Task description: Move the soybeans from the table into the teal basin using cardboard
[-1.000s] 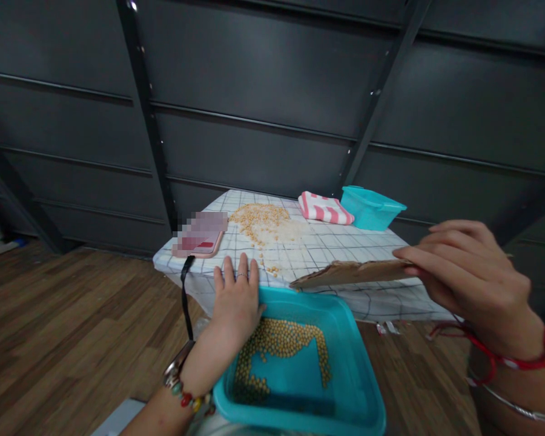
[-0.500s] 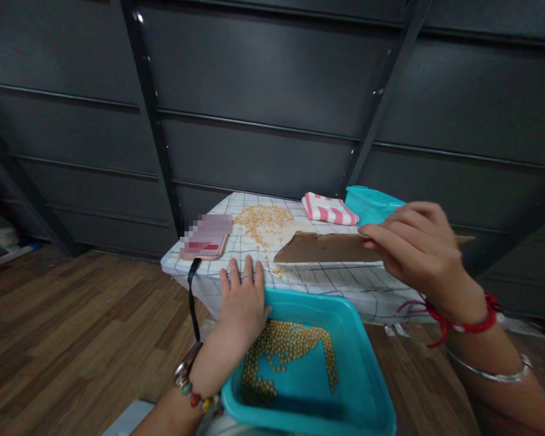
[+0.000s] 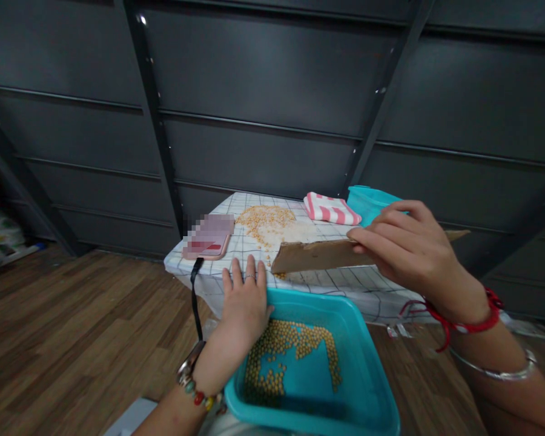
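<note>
My right hand (image 3: 406,245) pinches the top edge of a brown cardboard strip (image 3: 320,254), which stands on its long edge near the front of the table. A few yellow beans (image 3: 280,275) lie by its left end. My left hand (image 3: 245,300) is open, fingers stretched at the table's front edge, its thumb side against the left rim of a turquoise plastic basin (image 3: 372,351). Yellow beans (image 3: 281,339) lie in the basin, mostly at its left and back. A spread of yellow beans (image 3: 258,218) and a patch of fine white grains (image 3: 295,231) cover part of the table.
A checked cloth (image 3: 200,281) covers the table. A pink phone (image 3: 209,239) with a black strap (image 3: 195,303) lies at its left. A folded pink-and-white striped towel (image 3: 331,209) and a second turquoise container (image 3: 367,200) stand at the back right. Dark panels (image 3: 263,72) rise behind.
My right hand has moved slightly left and tilted the cardboard strip, whose left end is now lower, by the few beans at the front edge. My left hand stays in place.
</note>
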`<state>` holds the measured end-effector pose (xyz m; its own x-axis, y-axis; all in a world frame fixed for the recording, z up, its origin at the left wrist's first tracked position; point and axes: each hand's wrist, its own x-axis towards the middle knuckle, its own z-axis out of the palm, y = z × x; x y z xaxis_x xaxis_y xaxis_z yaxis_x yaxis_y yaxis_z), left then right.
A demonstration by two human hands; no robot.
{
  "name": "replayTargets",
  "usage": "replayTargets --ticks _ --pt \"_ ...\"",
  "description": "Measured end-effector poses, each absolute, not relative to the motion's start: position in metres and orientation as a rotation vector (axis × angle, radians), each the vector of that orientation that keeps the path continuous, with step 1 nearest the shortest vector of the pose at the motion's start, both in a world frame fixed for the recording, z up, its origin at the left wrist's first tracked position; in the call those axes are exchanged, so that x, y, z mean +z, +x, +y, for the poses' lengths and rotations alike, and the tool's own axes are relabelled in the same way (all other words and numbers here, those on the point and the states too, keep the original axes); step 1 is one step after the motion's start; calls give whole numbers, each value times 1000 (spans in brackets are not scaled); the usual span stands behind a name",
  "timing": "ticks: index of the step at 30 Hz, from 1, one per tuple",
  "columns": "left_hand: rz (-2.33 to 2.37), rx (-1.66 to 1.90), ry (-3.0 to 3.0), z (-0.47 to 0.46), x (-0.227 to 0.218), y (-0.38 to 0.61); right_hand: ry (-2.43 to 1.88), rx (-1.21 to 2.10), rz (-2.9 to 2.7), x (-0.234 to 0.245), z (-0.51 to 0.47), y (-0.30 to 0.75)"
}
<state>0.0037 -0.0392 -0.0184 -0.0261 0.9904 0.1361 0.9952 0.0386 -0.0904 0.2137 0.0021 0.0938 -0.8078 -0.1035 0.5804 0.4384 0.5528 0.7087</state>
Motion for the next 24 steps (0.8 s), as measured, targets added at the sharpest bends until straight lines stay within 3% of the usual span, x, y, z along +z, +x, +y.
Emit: replayTargets --ticks 24 --pt "-2161 -66 -2123 -38 -16 0 -290 -1148 -2244 94 -8 220"
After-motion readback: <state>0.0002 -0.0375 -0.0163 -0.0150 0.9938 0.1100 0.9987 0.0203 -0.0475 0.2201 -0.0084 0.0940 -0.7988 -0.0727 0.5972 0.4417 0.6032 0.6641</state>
